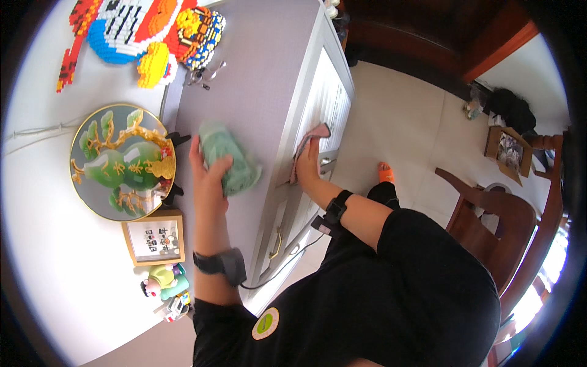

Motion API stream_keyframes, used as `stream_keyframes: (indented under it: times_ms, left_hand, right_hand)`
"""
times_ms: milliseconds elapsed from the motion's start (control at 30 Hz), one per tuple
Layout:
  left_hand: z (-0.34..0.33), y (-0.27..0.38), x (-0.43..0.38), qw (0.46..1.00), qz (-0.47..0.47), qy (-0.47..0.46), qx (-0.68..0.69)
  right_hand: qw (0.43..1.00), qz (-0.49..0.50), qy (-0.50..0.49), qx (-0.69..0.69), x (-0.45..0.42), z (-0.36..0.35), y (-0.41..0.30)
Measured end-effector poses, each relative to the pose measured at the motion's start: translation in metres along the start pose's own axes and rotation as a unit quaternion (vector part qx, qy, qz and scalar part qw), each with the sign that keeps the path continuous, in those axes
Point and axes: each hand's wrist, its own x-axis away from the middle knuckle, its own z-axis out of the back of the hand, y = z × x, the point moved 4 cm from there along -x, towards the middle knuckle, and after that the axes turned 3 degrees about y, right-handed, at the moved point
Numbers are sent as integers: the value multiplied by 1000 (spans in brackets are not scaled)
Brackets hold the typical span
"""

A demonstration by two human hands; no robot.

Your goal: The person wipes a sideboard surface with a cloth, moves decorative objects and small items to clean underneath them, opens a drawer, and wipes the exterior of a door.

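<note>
My left hand (213, 172) grips a green bundle (231, 160), blurred, either folded cloth or a soft packet; which one I cannot tell. It is over the greyish cabinet top (257, 59). With my right hand (308, 165) I hold a pink cloth with a grey edge (321, 131) against the upper front of the cabinet, near its white door (326, 98). Left of my left hand stands a round gold-rimmed decorative plate (123, 161) with a green gourd design, on a black stand.
A framed picture (156, 238), a figurine (160, 280) and a large toy-brick model (151, 36) are along the wall. Small metallic items (206, 75) lie on the cabinet. Drawers with a brass handle (276, 243) face me. A wooden chair (500, 215) and cardboard box (509, 153) stand right.
</note>
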Motion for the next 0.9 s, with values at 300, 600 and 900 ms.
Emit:
stream_keyframes:
  times_ms: [300,600,900]
  left_hand:
    - [-148,69,-158,993,-36,-2,115]
    - [-196,69,-197,988,-6,93,-120]
    - [-104,56,-62,990,-75,-25,-121]
  right_hand:
    - [993,-24,-84,73,-1,23,-19]
    - [982,98,-87,137,-5,13,27]
    - [919,-130,-217,-301,-30,26,-10]
